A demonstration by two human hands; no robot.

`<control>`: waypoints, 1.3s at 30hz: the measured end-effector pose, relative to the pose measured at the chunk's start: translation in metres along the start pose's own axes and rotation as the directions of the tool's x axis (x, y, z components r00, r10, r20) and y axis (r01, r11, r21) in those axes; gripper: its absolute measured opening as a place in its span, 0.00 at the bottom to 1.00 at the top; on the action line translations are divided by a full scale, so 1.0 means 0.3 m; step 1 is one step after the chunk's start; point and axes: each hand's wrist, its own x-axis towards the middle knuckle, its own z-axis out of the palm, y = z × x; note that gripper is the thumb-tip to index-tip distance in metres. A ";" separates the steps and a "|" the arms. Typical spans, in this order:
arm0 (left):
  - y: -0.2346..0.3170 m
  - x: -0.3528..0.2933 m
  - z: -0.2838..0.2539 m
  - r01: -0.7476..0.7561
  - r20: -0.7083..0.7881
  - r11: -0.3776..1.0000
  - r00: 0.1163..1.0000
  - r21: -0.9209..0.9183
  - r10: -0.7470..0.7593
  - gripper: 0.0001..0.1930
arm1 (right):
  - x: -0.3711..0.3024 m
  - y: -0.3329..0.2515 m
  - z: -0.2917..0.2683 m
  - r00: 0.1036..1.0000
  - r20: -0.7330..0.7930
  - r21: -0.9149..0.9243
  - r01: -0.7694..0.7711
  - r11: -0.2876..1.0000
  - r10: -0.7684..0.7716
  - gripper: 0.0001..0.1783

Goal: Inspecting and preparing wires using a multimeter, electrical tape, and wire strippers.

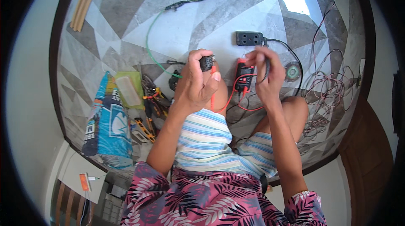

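A pink shirt (190, 200) is worn, printed all over with black, grey and pale leaf fronds; its sleeves (307, 209) are cut short. White shorts (204, 135), striped in shades of blue, are also worn.

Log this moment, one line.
left hand: holds black part, red probe | right hand: holds thin dark item, near meter | nearby: power strip

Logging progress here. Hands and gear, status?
Left hand grips black plug-like part and red probe. Right hand holds black probe-like piece. Red lead crosses multimeter.
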 end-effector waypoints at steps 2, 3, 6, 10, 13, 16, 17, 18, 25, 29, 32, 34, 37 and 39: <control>0.012 0.007 -0.002 -0.066 -0.009 0.998 0.998 0.021 0.066 0.26 | -0.078 -0.061 0.056 0.990 0.105 0.143 -0.111 0.983 0.097 0.10; 0.028 0.008 0.001 -0.062 -0.017 0.998 0.998 -0.024 0.062 0.26 | -0.116 -0.102 0.080 0.968 0.191 0.268 -0.213 0.939 0.165 0.12; 0.059 0.007 -0.023 -0.090 0.012 0.996 0.996 0.003 0.090 0.23 | -0.175 -0.171 0.131 0.916 0.294 0.378 -0.372 0.848 0.271 0.14; 0.087 0.001 -0.063 0.012 0.191 0.991 0.981 -0.130 0.014 0.21 | -0.193 -0.181 0.098 0.861 0.326 0.368 -0.497 0.786 0.391 0.14; -0.010 0.007 -0.043 -0.189 0.188 0.979 0.967 0.075 0.172 0.23 | -0.199 -0.186 0.032 0.734 0.342 0.341 -0.678 0.651 0.586 0.11; -0.024 0.016 0.016 -0.253 0.157 0.965 0.958 0.066 0.240 0.23 | -0.215 -0.210 -0.002 0.815 0.241 0.229 -0.576 0.785 0.527 0.10; -0.043 0.000 -0.009 -0.179 0.097 0.982 0.980 0.057 0.173 0.22 | -0.212 -0.228 0.033 0.821 0.277 0.269 -0.565 0.780 0.499 0.10; -0.045 -0.006 -0.027 -0.107 0.053 0.994 0.993 0.016 0.106 0.20 | -0.207 -0.245 0.062 0.829 0.285 0.296 -0.553 0.779 0.481 0.10; -0.001 0.027 -0.059 -0.395 -0.098 0.727 0.840 0.562 0.533 0.17 | -0.233 -0.245 0.124 0.748 0.417 0.518 -0.662 0.541 0.516 0.14; 0.009 0.018 -0.068 -0.091 -0.136 0.983 0.984 0.161 0.113 0.15 | -0.259 -0.193 0.106 0.947 0.060 0.226 -0.320 0.920 0.314 0.11; 0.053 0.008 -0.079 -0.024 -0.084 0.939 0.996 -0.342 -0.005 0.22 | -0.225 -0.195 0.064 0.984 0.050 0.064 -0.177 0.982 0.174 0.11; 0.088 0.005 -0.082 0.067 0.050 0.955 0.997 -0.290 -0.055 0.27 | -0.215 -0.191 0.052 0.969 0.128 0.061 -0.222 0.973 0.213 0.14; 0.088 -0.006 -0.079 0.079 0.118 0.950 0.992 -0.303 -0.045 0.26 | -0.204 -0.187 0.064 0.985 0.129 -0.042 -0.112 0.993 0.117 0.13; 0.099 -0.013 -0.075 0.092 0.119 0.943 0.991 -0.319 -0.057 0.25 | -0.199 -0.192 0.070 0.992 0.125 -0.100 -0.007 0.995 0.019 0.13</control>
